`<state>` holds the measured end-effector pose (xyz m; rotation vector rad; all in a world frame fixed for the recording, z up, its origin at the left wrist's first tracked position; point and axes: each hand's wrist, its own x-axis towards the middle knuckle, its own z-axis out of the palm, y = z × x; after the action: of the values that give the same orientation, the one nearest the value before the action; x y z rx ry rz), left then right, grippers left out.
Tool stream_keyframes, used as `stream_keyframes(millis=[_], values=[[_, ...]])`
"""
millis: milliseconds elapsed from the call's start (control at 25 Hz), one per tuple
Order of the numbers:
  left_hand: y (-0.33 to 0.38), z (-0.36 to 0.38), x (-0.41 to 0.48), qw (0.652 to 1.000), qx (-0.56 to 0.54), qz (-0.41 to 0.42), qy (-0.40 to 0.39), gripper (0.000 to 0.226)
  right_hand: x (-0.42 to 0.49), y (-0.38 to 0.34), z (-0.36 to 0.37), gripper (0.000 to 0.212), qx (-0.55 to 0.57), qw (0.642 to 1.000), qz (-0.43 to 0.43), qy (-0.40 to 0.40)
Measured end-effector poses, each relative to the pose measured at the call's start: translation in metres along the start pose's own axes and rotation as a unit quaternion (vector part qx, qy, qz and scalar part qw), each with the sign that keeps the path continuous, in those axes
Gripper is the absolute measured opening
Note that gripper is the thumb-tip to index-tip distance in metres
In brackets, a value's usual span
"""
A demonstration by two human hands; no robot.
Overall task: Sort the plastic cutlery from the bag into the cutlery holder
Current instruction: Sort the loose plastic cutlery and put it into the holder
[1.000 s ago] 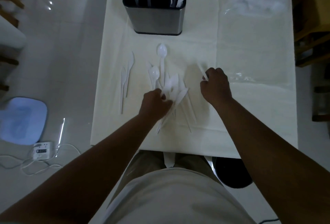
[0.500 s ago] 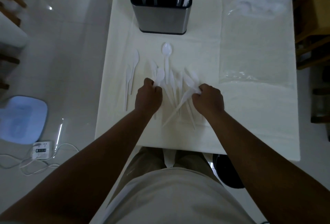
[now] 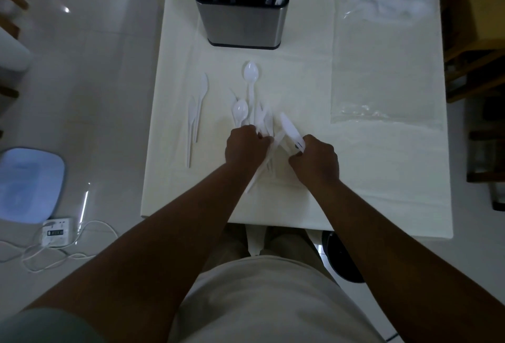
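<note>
Pinches with the right hand (image 3: pixel 317 159) a white knife (image 3: pixel 291 129), blade slanting up and left toward the cutlery holder (image 3: pixel 243 23). Curls the left hand (image 3: pixel 244 146) round a few white pieces of the loose pile of cutlery (image 3: pixel 263 124), just beside the right hand and well nearer than the holder.

Between pile and holder: a lone spoon (image 3: pixel 250 72), bowl toward the holder. A second spoon (image 3: pixel 240 110) touching the pile's left edge.

Left of the pile, nearer than the holder: two knives (image 3: pixel 200 97) side by side on the desk (image 3: pixel 300 200).

Inside the holder: upright white pieces, a spoon in the middle, forks at the right end.

Right of the holder: the clear bag (image 3: pixel 382 69), flat on the desk, more cutlery at its far end.
</note>
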<state>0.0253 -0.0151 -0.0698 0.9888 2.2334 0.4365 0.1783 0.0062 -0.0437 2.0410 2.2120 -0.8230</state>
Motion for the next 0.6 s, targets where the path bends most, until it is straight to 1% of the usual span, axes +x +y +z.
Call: stream_keyframes(millis=[80,200,320,400,440,520,560,600], values=[[0.003,0.000,0.003,1.000,0.012,-0.005,-0.002,0.029,0.004,0.000,-0.005,0.017,0.003,1.000,0.011,-0.004],[0.008,-0.001,0.004,1.000,0.004,-0.026,-0.017,0.022,0.009,0.005,-0.011,0.020,0.045,0.998,0.035,0.003],[0.013,-0.008,0.001,0.998,-0.049,-0.038,-0.016,0.029,0.013,0.005,-0.010,0.021,0.126,0.990,0.067,0.008],[0.010,-0.020,-0.004,0.995,-0.087,-0.038,0.001,0.033,0.011,-0.003,-0.006,0.023,0.170,0.981,0.089,-0.001],[0.004,-0.026,-0.004,0.993,-0.105,-0.044,0.017,0.034,0.008,-0.008,-0.003,0.027,0.167,0.982,0.090,-0.017],[-0.012,-0.038,-0.003,0.985,-0.150,-0.068,0.054,0.036,0.001,-0.019,0.006,0.041,0.115,0.989,0.072,-0.060],[-0.021,-0.044,-0.003,0.979,-0.171,-0.089,0.071,0.036,-0.001,-0.023,0.011,0.045,0.079,0.992,0.059,-0.075],[-0.029,-0.048,-0.001,0.973,-0.181,-0.112,0.086,0.036,-0.003,-0.027,0.014,0.044,0.050,0.994,0.049,-0.078]])
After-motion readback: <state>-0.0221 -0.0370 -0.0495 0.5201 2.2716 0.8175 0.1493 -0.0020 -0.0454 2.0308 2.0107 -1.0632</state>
